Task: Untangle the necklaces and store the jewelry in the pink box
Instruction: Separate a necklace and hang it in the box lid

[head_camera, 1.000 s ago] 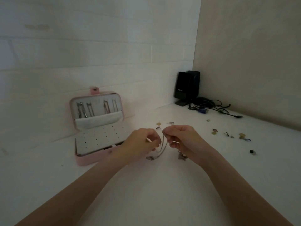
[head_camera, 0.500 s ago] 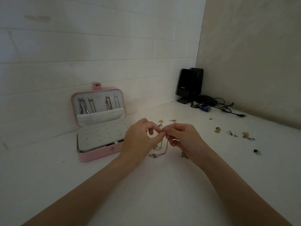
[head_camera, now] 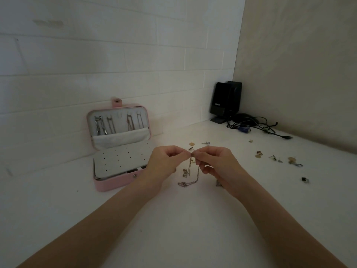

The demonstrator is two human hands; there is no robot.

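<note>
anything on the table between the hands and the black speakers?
Head view: a small tan disc and a blue-tipped stud lie just beyond the hands; past them the white table is bare up to the speakers.

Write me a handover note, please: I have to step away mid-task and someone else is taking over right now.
Left hand and right hand: both pinch the chains at the top, fingertips nearly meeting; the loops hang down to the table.
Pink box: open on the left, against the wall, with several necklaces hung in its lid.
Done: those necklaces stored.
Left: finish untangling the chains and hang them; gather the loose pieces on the right and the few behind the hands.
</note>
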